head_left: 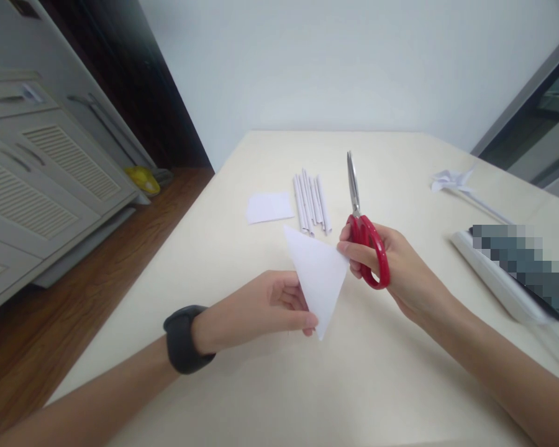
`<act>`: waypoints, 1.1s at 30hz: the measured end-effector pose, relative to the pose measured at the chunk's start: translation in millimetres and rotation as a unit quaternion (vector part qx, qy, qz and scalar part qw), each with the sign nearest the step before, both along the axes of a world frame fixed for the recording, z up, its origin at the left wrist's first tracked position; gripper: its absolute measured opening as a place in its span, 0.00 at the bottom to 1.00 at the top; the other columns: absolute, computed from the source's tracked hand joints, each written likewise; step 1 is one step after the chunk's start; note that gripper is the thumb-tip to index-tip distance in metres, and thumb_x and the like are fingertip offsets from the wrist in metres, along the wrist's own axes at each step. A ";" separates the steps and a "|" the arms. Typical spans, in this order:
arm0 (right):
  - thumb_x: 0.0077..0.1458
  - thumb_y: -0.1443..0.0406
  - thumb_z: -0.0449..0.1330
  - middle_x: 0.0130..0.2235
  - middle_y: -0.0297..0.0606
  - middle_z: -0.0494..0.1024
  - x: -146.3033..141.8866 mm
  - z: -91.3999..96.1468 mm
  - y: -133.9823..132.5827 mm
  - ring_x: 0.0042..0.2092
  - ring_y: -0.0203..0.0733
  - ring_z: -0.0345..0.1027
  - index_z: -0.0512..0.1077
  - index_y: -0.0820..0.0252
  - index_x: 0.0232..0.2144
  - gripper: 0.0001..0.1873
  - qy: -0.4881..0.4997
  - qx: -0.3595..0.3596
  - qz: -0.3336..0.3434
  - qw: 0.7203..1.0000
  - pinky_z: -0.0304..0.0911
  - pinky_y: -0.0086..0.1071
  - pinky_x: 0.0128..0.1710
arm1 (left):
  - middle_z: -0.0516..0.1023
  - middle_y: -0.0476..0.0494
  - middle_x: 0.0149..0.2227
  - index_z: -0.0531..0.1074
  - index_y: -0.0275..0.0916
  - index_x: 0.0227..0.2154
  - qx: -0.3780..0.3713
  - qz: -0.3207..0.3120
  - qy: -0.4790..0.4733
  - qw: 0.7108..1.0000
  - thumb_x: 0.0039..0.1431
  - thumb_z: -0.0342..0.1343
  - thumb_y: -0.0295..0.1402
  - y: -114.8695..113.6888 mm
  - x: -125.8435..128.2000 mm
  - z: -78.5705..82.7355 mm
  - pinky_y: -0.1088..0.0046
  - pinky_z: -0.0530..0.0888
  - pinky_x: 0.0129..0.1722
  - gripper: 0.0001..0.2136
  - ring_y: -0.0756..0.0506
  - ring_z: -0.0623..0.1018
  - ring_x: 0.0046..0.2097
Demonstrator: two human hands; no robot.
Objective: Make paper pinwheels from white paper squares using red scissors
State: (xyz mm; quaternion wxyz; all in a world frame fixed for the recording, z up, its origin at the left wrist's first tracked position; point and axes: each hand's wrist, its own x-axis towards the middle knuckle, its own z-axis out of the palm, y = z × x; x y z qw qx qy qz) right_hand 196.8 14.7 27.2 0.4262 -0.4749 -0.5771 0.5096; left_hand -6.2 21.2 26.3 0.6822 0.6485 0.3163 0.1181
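Note:
Between my two hands is a white sheet of paper folded into a triangle [317, 273], held above the table. My left hand [284, 304], with a black band on the wrist, pinches its lower corner between thumb and fingers. My right hand [377, 254] has its fingers through the red handles of a pair of scissors [372, 251]. The scissors point away from me with their blades together. The thumb and fingertips of that same hand also touch the triangle's right corner.
Several rolled paper sticks [312, 202] lie on the pale table [205, 397] beyond the paper, beside a stack of white paper [270, 207]. A paper pinwheel [453, 180] on a stick and a white device [494, 279] with a cable are at the right.

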 end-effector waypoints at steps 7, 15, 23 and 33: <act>0.54 0.64 0.55 0.23 0.30 0.61 0.6 -3.1 1.7 0.24 0.32 0.55 0.65 0.58 0.27 0.05 0.018 -0.032 0.015 0.999 0.50 0.27 0.23 | 0.76 0.44 0.31 0.72 0.35 0.33 0.005 0.005 0.006 1.000 0.52 0.55 0.26 -1.8 0.2 8.4 0.67 0.69 0.41 0.05 0.47 0.74 0.35; 0.56 0.54 0.52 0.23 0.31 0.63 3.8 -1.9 5.9 0.24 0.32 0.56 0.63 0.59 0.23 0.16 0.076 -0.034 0.005 0.997 0.52 0.29 0.25 | 0.74 0.50 0.28 0.72 0.37 0.30 -0.001 0.112 -0.025 0.993 0.53 0.54 0.26 1.5 -3.5 1.9 0.74 0.69 0.36 0.03 0.50 0.72 0.31; 0.57 0.48 0.44 0.21 0.31 0.64 -9.6 7.5 -9.8 0.20 0.33 0.54 0.65 0.58 0.27 0.22 0.123 -0.068 0.073 0.987 0.53 0.28 0.20 | 0.73 0.49 0.24 0.71 0.37 0.19 0.076 0.224 -0.011 0.972 0.57 0.51 0.35 0.3 -9.4 0.9 0.73 0.66 0.37 0.14 0.49 0.71 0.30; 0.56 0.46 0.43 0.24 0.33 0.65 -12.2 1.6 -16.2 0.25 0.36 0.59 0.65 0.58 0.28 0.24 -0.029 -0.069 0.178 0.981 0.59 0.32 0.30 | 0.71 0.48 0.22 0.70 0.38 0.17 0.113 0.278 -0.054 0.952 0.58 0.49 0.35 -0.3 -9.3 2.8 0.72 0.67 0.35 0.16 0.48 0.71 0.29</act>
